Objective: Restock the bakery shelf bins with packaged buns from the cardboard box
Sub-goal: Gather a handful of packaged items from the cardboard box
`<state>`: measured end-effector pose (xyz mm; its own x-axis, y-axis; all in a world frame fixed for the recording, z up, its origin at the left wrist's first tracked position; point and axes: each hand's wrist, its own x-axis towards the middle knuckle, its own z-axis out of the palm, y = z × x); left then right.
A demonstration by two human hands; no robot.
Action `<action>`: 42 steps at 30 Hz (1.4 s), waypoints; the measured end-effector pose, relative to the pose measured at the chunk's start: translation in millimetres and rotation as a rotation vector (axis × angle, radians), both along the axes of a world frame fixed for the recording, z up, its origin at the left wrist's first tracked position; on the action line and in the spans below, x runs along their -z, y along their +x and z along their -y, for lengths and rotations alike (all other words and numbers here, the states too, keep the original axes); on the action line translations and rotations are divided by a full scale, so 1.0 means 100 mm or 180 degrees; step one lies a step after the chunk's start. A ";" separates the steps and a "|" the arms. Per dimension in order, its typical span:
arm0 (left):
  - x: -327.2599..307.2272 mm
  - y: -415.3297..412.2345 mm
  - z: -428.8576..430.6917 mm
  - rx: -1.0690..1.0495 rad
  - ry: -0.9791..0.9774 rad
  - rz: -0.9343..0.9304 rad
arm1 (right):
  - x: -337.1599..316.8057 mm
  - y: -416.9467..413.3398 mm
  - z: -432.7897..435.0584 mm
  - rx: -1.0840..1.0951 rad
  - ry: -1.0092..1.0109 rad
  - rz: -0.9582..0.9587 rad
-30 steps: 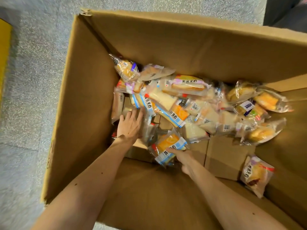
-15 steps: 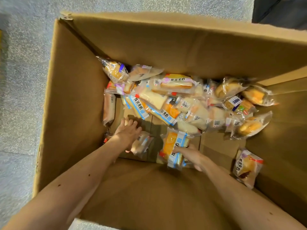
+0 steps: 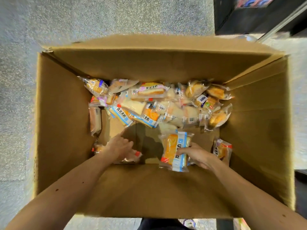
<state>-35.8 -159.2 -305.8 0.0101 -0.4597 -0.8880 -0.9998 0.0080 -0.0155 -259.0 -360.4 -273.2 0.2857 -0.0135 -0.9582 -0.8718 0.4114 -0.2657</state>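
Packets of buns lie heaped point(image 3: 149, 105) along the 12 o'clock wall of the cardboard box point(image 3: 66, 130), which stands open on a speckled floor point(image 3: 16, 97). The near half of the box bottom is mostly bare card. The shelf bins are not in view.

The right grip point(image 3: 197, 155) is clamped on an orange-and-blue packet point(image 3: 172, 146), fingers curled over its 3 o'clock edge. That packet's long axis runs roughly from 12 to 6 o'clock, and it looks tipped up off the box bottom, clear of the heap, which starts just beyond its far end.

The left grip point(image 3: 118, 146) sits at about 9 o'clock from the orange packet, well apart from it. Its fingers are curled over a pale packet point(image 3: 134, 156) with a red corner, which shows at the hand's 4 o'clock side; the index finger sticks out toward 1 o'clock. How firmly this one is held is hard to judge, since the hand covers most of it.

Both hands look loaded, so the likely next move is a straight lift up and out toward 6 o'clock. The high near wall is the thing to clear, and the upright packet should pass it end-first.

A lone packet point(image 3: 221, 149) lies by the 3 o'clock wall, just beside the right wrist, so the right arm is nearer to it. Another point(image 3: 95, 120) stands against the 9 o'clock wall, nearer the left.
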 end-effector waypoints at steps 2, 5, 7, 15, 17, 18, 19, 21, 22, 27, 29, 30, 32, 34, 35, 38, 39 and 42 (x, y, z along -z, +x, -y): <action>-0.20 0.00 0.09 -0.0798 0.0014 -0.0220 | -0.17 -0.08 0.07 0.0120 -0.0074 -0.0001; -0.58 -0.03 0.18 -0.1707 -0.0302 -0.0399 | -0.48 -0.22 0.13 0.0298 -0.0255 0.0016; -0.87 -0.10 0.26 -0.2180 -0.0613 -0.0616 | -0.71 -0.33 0.16 0.0530 -0.0410 0.0002; -1.97 -0.59 0.49 -0.3399 -0.1625 -0.1647 | -1.65 -0.97 0.07 0.1228 -0.0811 0.0585; -2.30 -0.82 0.57 -0.3490 -0.1888 -0.1937 | -1.89 -1.27 -0.03 0.1402 -0.1056 0.0739; -2.46 -0.94 0.61 -0.3532 -0.2003 -0.2060 | -2.01 -1.44 -0.07 0.1480 -0.1211 0.0824; -2.65 -1.10 0.65 -0.3580 -0.2111 -0.2197 | -2.11 -1.62 -0.11 0.1580 -0.1364 0.0931; -2.98 -1.44 0.75 -0.3746 -0.2183 -0.2523 | -2.36 -1.99 -0.19 0.1790 -0.1567 0.1221; -3.13 -1.64 0.79 -0.3817 -0.2193 -0.2722 | -2.50 -2.19 -0.24 0.1872 -0.1646 0.1402; -3.77 -2.88 0.86 -0.3902 -0.1977 -0.3695 | -3.09 -3.20 -0.62 0.2475 -0.2168 0.1720; -3.97 -3.43 0.81 -0.3878 -0.1849 -0.3941 | -3.28 -3.63 -0.84 0.2669 -0.2417 0.1759; -4.04 -3.69 0.79 -0.3847 -0.1756 -0.4054 | -3.37 -3.83 -0.96 0.2817 -0.2485 0.1759; -4.14 -4.18 0.75 -0.3689 -0.1556 -0.4296 | -3.56 -4.24 -1.24 0.3211 -0.2582 0.1801; -4.23 -4.65 0.71 -0.3515 -0.1316 -0.4441 | -3.73 -4.67 -1.53 0.3622 -0.2700 0.1708; -4.28 -4.90 0.68 -0.3408 -0.1173 -0.4477 | -3.78 -4.89 -1.66 0.3820 -0.2760 0.1643; -4.42 -5.66 0.55 -0.3151 -0.0864 -0.4521 | -3.95 -5.49 -2.08 0.4328 -0.2941 0.1425; -4.45 -5.89 0.52 -0.3060 -0.0794 -0.4521 | -3.98 -5.67 -2.19 0.4529 -0.2974 0.1429; -4.58 -6.47 0.40 -0.2636 -0.0523 -0.4506 | -4.10 -6.09 -2.51 0.5055 -0.3067 0.1527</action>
